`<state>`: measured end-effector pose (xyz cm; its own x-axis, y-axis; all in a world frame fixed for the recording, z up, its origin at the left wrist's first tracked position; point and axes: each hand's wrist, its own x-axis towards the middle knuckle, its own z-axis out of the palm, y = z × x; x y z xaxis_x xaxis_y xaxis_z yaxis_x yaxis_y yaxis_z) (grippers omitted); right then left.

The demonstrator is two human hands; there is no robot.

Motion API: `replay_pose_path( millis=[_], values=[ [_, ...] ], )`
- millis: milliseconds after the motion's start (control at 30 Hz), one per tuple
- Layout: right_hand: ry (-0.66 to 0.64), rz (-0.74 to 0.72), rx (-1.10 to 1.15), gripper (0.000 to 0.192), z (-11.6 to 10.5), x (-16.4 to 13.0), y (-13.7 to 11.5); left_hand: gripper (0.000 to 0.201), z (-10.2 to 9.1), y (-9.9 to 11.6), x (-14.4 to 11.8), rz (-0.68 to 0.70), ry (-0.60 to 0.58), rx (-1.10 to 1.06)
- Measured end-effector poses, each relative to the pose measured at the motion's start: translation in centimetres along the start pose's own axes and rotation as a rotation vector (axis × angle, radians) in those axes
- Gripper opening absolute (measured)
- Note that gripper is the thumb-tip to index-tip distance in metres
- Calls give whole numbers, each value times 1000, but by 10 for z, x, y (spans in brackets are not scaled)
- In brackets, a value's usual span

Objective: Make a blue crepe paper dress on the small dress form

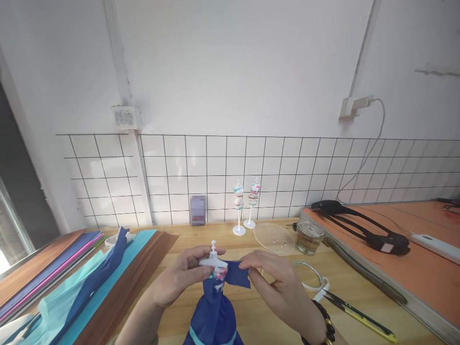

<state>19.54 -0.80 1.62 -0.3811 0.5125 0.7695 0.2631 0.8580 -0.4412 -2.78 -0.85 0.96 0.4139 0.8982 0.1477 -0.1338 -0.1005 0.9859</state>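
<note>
A small white doll dress form [217,264] stands upright in front of me, its chest patterned in pink and teal. It wears a dark blue skirt [212,318] with a teal band. My left hand [176,278] is closed around the form's shoulder, thumb in front and fingers behind. Between the thumb and fingertips of my right hand [278,282] is the end of a dark blue fabric strip [237,274], drawn out to the right from the form's chest. Another blue length hangs down its front. The form's base is out of view.
Two small dress forms [239,199] on white stands are at the back, near a clear round dish [273,238] and a glass jar [309,235]. Rolled tape [319,282] and a yellow-black cutter [362,316] lie right. Fabric strips [136,273] cover the left; a black strapped object [386,242] rests on the orange surface.
</note>
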Motion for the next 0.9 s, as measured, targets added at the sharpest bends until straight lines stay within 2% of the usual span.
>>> replay_pose_path(
  millis=[267, 367, 467, 633, 733, 900],
  values=[
    [-11, 22, 12, 25, -2, -4, -1, 33, -1, -1, 2, 8, -3, 17],
    [0, 39, 2, 16, 1, -5, -1, 34, 1, 0, 2, 6, -9, 22],
    [15, 142, -45, 4, 7, -5, 1, 33, 2, 1, 1, 3, -10, 20],
    [50, 284, -59, 8, 14, -6, 8, 30, -1, 0, 0, 19, -15, 23],
    [57, 372, -10, 25, 15, -6, 10, 29, -3, -1, 0, 35, -38, 21],
    [39, 545, 133, 15, 14, -1, 6, 28, -3, 2, 0, 73, -106, 53]
  ],
)
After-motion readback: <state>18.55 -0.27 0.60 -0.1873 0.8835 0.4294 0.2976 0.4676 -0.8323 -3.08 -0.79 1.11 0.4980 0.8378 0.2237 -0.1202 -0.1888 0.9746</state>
